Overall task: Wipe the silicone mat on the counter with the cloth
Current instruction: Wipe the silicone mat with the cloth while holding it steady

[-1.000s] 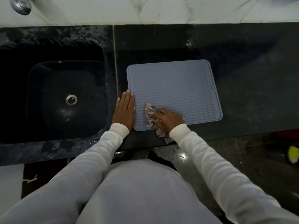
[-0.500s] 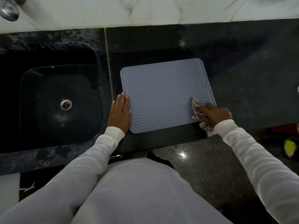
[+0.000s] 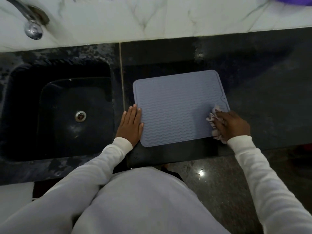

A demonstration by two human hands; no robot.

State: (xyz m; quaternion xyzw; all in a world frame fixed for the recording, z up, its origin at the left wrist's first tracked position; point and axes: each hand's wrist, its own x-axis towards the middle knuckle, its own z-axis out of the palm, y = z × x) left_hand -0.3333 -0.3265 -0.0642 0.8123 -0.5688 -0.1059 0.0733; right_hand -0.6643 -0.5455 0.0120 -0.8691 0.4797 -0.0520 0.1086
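A grey-blue silicone mat [image 3: 177,107] with wavy ridges lies flat on the black counter [image 3: 263,92], just right of the sink. My left hand [image 3: 130,125] rests flat, fingers together, on the mat's left edge and pins it down. My right hand [image 3: 232,125] is closed over a crumpled pale checked cloth [image 3: 213,116] and presses it on the mat's near right corner. Most of the cloth is hidden under that hand; bits stick out at its left and below.
A black sink [image 3: 67,112] with a metal drain [image 3: 80,116] sits to the left. A chrome tap [image 3: 32,22] juts from the white marble wall [image 3: 168,17] at the back left. The counter's front edge runs just below the mat; dark floor lies beyond.
My right hand swept the cloth from the mat's near left side across to its near right corner, where it stays. My left hand kept its place on the left edge.
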